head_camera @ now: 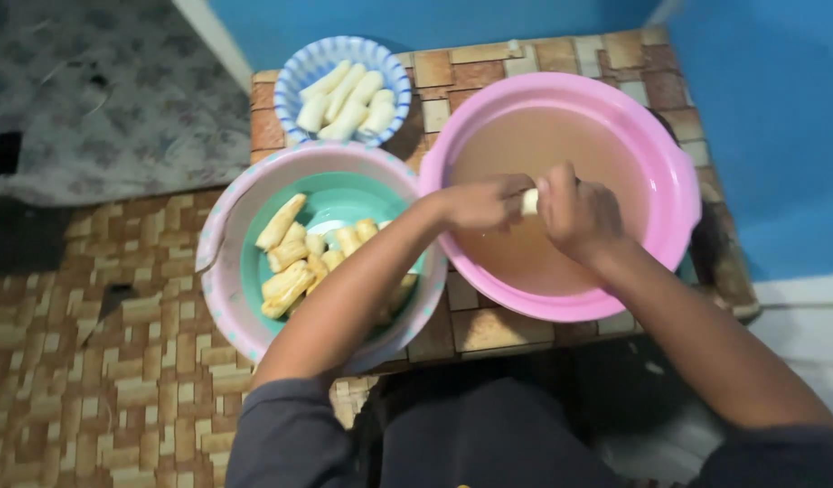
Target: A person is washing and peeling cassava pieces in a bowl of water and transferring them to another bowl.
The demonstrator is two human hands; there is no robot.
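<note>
A: Where were the hands?

B: Both were over the pink basin (678, 194), above its cloudy brown water. The left hand (482, 201) and right hand (579, 212) met at the middle, fingers closed together on one pale piece (529, 201) of peeled root, each hand gripping an end.

A: Why hold it there?

B: Likely so that anything rubbed or rinsed off fell into the water and not onto the table (489, 330). That is my reading; the piece sat just above the surface, or touching it, I could not tell which.

A: And left of the basin?

B: Touching the basin's left rim stood a speckled bowl (219, 289) with a teal inside, holding yellowish pieces (290, 262). The left forearm crossed over it. It seemed set within easy reach.

A: Anything further?

B: Up and left of the basin, at the table's far edge, a blue striped bowl (299, 77) held whiter pieces (346, 101), kept apart from the yellow ones. Behind the basin rose a blue wall (778, 136); well left of it lay patterned flooring (91, 380).
</note>
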